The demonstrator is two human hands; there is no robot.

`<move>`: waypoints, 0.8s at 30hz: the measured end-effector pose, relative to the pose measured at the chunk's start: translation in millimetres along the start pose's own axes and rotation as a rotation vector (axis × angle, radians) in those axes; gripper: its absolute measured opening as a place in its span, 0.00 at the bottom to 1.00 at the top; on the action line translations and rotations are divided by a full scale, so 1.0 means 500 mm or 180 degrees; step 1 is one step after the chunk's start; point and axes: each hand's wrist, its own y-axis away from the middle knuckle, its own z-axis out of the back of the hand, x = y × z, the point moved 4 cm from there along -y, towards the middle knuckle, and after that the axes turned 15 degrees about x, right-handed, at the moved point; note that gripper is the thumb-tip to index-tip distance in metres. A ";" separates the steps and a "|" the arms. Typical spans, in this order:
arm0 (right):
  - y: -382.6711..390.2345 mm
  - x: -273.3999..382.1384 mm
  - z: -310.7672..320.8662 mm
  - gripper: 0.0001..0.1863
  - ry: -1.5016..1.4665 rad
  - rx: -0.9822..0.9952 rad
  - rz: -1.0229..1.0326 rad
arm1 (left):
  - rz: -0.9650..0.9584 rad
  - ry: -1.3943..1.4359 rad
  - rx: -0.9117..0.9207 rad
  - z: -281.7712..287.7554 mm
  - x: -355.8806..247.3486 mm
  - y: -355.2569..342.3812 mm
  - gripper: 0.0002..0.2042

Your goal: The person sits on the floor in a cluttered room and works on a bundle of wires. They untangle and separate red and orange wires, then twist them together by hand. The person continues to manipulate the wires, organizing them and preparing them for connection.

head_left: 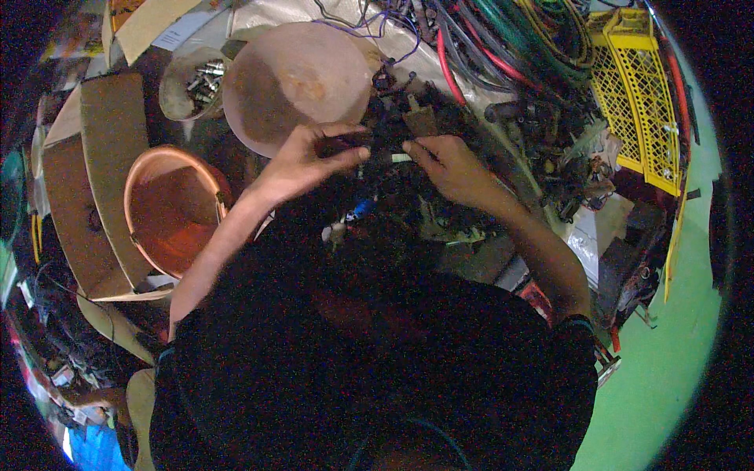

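Note:
My right hand (pixel 455 169) pinches a small white piece (pixel 400 158) between thumb and fingertips; its kind does not show. Just left of it, my left hand (pixel 310 157) has its thumb and fingers curled toward each other around something dark that I cannot make out. Both hands are over a heap of dark parts and wires (pixel 432 118). A round, shallow, pale basin (pixel 314 71) with brownish stains lies right beyond my left hand. Below the hands, a small blue item (pixel 363 209) shows against the dark.
At left are an orange bucket (pixel 177 228) and an open cardboard box (pixel 114 165). A small tub (pixel 177 90) holds metal pieces. Coiled hoses and cables (pixel 518 47) lie at the back right, beside a yellow plastic crate (pixel 640 94). Green floor (pixel 667 353) shows at right.

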 end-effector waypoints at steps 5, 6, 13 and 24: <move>-0.005 0.045 0.012 0.22 -0.0567 0.0030 0.0202 | -0.0156 0.0202 0.0185 -0.002 -0.009 0.007 0.12; -0.008 0.043 0.011 0.23 -0.0574 0.0044 0.0152 | -0.0123 0.0298 0.0185 0.000 -0.007 0.008 0.12; -0.012 0.039 0.005 0.20 -0.1063 -0.0180 0.0133 | 0.0140 0.1329 -0.0260 0.027 0.030 0.038 0.10; 0.008 0.018 -0.008 0.17 -0.0683 -0.0079 -0.0131 | -0.1563 0.3320 -0.2095 0.199 0.102 0.117 0.13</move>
